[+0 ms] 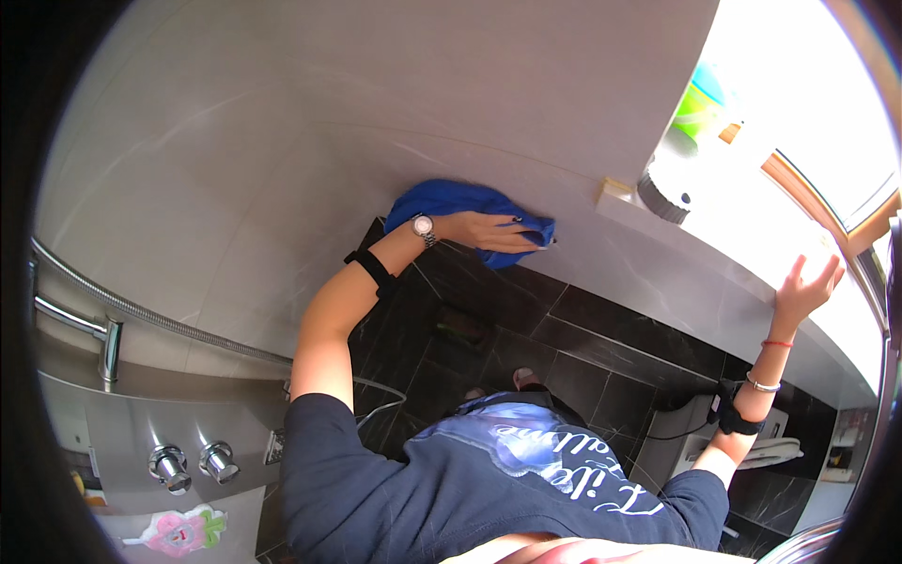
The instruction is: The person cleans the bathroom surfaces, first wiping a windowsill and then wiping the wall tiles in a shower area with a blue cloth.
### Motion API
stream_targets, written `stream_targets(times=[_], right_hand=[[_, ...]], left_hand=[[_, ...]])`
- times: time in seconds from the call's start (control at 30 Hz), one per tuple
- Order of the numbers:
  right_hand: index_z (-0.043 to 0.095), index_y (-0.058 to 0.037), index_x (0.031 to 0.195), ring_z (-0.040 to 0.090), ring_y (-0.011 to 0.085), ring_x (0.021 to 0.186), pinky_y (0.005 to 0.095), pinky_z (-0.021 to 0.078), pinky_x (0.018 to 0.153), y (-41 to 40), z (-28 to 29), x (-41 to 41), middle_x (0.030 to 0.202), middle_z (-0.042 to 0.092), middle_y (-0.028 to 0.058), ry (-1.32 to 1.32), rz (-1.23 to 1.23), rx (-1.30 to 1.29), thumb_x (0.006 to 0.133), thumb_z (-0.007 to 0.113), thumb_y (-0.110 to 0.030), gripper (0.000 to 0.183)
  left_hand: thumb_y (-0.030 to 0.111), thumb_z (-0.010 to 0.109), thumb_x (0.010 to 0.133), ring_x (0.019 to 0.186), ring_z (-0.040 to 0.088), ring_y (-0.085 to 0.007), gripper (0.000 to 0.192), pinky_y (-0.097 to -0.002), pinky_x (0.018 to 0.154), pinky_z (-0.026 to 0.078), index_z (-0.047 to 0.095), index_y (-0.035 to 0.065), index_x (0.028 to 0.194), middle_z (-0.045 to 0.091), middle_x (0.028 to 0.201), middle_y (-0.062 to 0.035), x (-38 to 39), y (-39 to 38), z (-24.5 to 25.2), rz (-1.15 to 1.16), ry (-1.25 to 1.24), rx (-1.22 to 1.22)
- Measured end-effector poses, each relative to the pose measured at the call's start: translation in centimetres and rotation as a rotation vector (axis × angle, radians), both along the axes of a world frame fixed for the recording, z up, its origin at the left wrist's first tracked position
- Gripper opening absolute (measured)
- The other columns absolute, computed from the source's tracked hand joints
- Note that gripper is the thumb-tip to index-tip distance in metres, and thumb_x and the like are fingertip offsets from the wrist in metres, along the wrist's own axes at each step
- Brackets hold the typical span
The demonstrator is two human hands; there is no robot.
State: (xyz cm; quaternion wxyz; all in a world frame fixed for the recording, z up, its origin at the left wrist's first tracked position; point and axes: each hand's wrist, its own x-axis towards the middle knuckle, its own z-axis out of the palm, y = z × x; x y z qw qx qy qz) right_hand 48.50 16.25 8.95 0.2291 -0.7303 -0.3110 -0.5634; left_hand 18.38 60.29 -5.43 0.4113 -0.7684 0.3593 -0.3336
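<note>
My left hand (pixel 486 231) presses a crumpled blue cloth (pixel 451 197) against the grey marbled wall tile (pixel 338 162); part of the cloth hangs below the fingers. A watch is on that wrist. Off to the right, my right hand (pixel 807 289) rests at the edge of the brightly lit window ledge (pixel 747 240), its fingers spread and nothing seen in it. Glare hides some of the ledge beside its fingertips.
A dark ribbed container (pixel 662 190) and a green and blue item (pixel 699 106) stand on the ledge. Shower controls (pixel 194 465) and a metal hose (pixel 155 315) are at left. A toilet (pixel 768 451) is at lower right, above dark floor tiles (pixel 507 352).
</note>
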Motion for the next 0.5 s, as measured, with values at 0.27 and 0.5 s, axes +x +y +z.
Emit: stream_targets(times=[0.27,0.5], right_hand=[[0.048,0.0043,0.116,0.057,0.0424,0.088,0.0516,0.0320,0.106,0.6,0.2,-0.9,0.092,0.061,0.0227,0.053,0.036,0.028,0.079,0.064,-0.007,0.043],[0.050,0.0061,0.112,0.053,0.0383,0.090,0.0485,0.0437,0.080,0.4,0.3,-0.8,0.092,0.056,0.0224,-0.008,0.024,0.115,0.075,0.067,-0.004,0.042]], left_hand=[[0.020,0.056,0.089,0.112,0.056,-0.0125,0.044,-0.0314,0.100,0.040,0.052,0.0227,0.132,0.056,0.130,0.0056,-0.3,-2.2,7.4,0.064,0.108,-0.114],[0.027,0.063,0.087,0.099,0.062,-0.0099,0.042,-0.0307,0.096,0.043,0.057,0.0345,0.128,0.061,0.125,0.0101,0.8,-4.2,12.9,0.039,-0.317,-0.252]])
